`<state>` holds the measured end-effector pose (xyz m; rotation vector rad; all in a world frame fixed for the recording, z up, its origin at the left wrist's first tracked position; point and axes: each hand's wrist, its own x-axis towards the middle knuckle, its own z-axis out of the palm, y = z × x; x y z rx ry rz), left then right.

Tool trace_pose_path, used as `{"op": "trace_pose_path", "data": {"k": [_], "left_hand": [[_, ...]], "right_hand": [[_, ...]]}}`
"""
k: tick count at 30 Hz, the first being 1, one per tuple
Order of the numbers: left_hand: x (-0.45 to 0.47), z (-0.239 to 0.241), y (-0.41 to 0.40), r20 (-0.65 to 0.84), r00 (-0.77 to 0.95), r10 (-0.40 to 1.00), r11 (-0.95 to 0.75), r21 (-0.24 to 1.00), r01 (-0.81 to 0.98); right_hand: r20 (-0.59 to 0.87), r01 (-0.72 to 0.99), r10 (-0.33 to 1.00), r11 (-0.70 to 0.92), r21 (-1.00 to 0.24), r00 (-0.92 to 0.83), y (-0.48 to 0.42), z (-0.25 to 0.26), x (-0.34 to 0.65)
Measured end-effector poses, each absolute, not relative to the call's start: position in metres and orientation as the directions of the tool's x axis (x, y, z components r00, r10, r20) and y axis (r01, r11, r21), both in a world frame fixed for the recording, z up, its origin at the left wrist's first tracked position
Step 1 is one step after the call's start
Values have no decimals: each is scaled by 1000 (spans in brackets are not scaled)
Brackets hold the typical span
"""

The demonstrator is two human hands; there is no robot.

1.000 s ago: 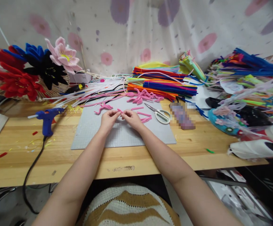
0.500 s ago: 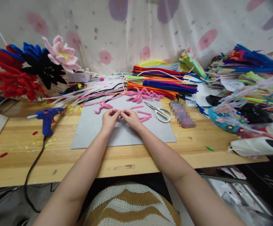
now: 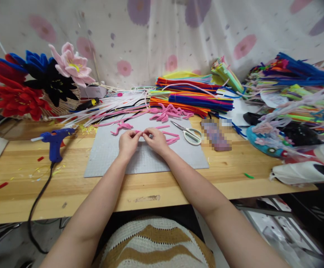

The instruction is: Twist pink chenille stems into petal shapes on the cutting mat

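Observation:
My left hand (image 3: 129, 143) and my right hand (image 3: 155, 140) meet over a grey cutting mat (image 3: 106, 158), fingertips pinched together. Between them is a short pink pipe cleaner (image 3: 137, 131), mostly hidden by the fingers. Just left of my hands lies a twisted pink pipe-cleaner piece (image 3: 120, 127). Beyond them is a heap of shaped pink pipe-cleaner pieces (image 3: 169, 112). To the right of my right hand rest cut and bent pink pipe-cleaner lengths (image 3: 173, 139). Scissors with pale handles (image 3: 192, 137) lie at the mat's right side.
A blue glue gun (image 3: 55, 143) with a black cord stands at the left, below fuzzy flowers (image 3: 72, 66). Bundles of coloured pipe cleaners (image 3: 195, 102) fill the back. At the right are a blue decorated item (image 3: 268, 141) and a white roll (image 3: 301, 173).
Both hands stay together over the mat, with the fingertips shifting slightly and my left hand a little further left. The other things lie as before; the whole view has moved slightly.

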<state>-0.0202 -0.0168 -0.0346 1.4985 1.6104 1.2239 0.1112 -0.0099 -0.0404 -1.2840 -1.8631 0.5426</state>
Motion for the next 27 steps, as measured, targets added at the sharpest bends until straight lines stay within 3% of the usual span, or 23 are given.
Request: {"op": "trace_pose_path", "data": {"k": [10,17,23,27], "left_hand": [[-22,-43,-11,30,-143,989,28,923,384],[-20,-36,-16,175,-171,970,-52,831,554],[-19,-36,-15,217,-135,967,-147,905,399],[-20,-37,-15,184,-142,973,-110,904,413]], "right_hand": [[256,478,963,261,-838,-77,-8,-48,108],[276,512,957,284,-811,-94,-9,-48,109],[217,455,964,263,-851,-153,-7,-49,111],[239,485,963,270,-832,-125,-11,-46,111]]}}
